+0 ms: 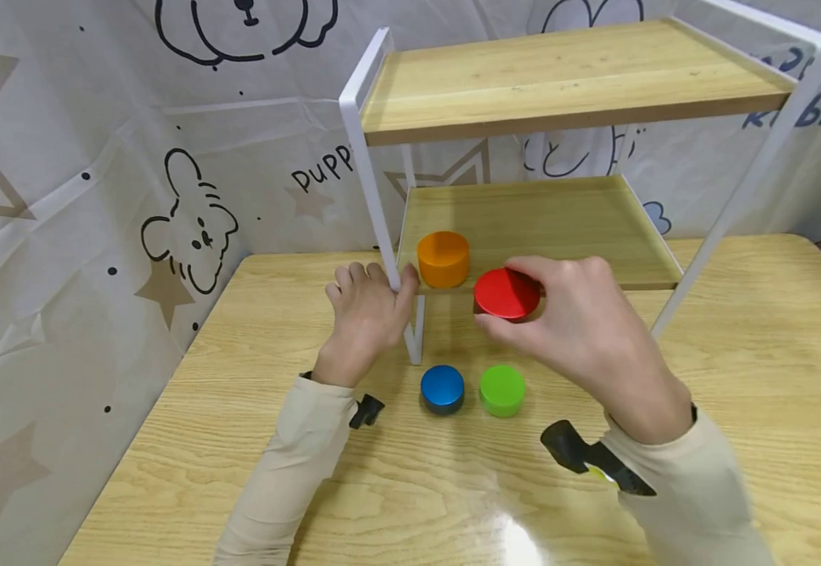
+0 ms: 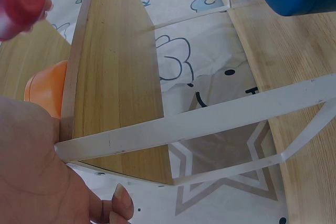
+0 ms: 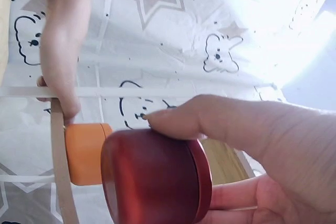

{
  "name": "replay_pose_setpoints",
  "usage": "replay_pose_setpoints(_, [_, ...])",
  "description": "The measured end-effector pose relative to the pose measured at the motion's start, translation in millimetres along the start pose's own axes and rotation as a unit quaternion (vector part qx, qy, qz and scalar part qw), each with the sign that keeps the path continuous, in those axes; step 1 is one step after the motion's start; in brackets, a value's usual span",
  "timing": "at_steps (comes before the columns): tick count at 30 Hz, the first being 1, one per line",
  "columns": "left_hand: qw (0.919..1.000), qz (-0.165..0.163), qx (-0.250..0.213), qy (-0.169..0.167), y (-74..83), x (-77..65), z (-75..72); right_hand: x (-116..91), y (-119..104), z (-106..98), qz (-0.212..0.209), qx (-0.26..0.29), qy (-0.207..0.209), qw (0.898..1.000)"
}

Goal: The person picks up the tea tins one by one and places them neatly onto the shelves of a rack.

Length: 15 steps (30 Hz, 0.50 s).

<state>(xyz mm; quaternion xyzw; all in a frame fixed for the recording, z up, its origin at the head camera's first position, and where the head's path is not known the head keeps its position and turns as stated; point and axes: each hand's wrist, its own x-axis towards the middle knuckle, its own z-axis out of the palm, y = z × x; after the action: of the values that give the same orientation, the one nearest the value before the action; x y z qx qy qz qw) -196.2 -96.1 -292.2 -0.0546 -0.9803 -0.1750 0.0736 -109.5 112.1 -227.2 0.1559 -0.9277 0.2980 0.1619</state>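
My right hand pinches a round red tin between thumb and fingers, in front of the rack's lower shelf. In the right wrist view, the red tin has a lid seam near the fingers. My left hand holds the rack's white front left post, thumb on one side and fingers on the other. An orange tin stands at that shelf's left front, close to the left thumb. On the table below are a blue tin and a green tin, side by side.
The rack's upper wooden shelf spans above the lower one. Its slanted right post stands beyond my right hand. A patterned cloth hangs behind and left of the wooden table.
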Motion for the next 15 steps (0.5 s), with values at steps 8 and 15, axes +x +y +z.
replay_pose_setpoints(8, [1.0, -0.001, 0.0, -0.007, -0.8, 0.6, -0.8, 16, 3, 0, 0.012, 0.0, 0.048, 0.999])
replay_pose_setpoints(15, [1.0, 0.0, -0.004, -0.009, -0.3, 0.4, -0.8, 24, 16, 8, -0.01, 0.005, 0.033, 0.999])
